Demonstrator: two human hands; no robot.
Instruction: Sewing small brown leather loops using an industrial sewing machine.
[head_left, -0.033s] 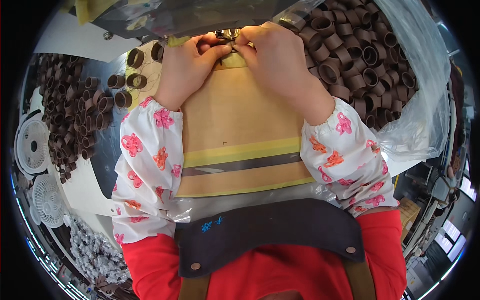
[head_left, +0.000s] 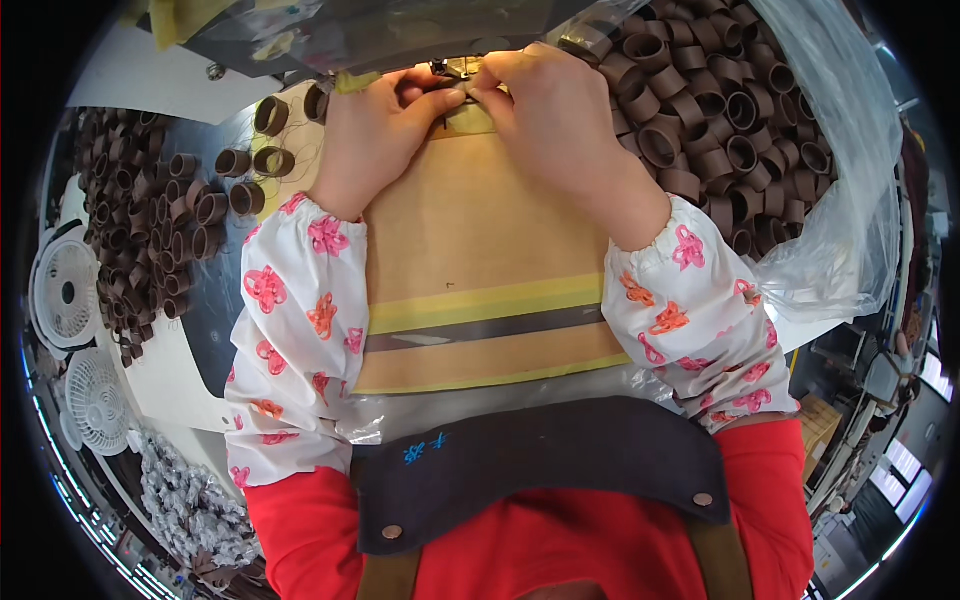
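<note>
At the lit needle area of a sewing machine (head_left: 400,40), both my hands meet with fingertips almost touching. My left hand (head_left: 375,135) is closed, thumb and fingers pinching a small dark brown piece (head_left: 461,87). From the other side my right hand (head_left: 560,120) pinches the same piece between thumb and forefinger. Most of it is hidden by the fingers, so its full shape does not show. Below the hands lies a tan work surface (head_left: 480,220) with yellow and dark tape strips across it.
To the right, many brown rings (head_left: 740,155) are heaped beside a clear plastic bag (head_left: 850,230). More brown rings (head_left: 150,220), some with loose threads, lie at the left. White fans (head_left: 68,290) stand at the far left, near a pile of plastic-wrapped items (head_left: 190,495).
</note>
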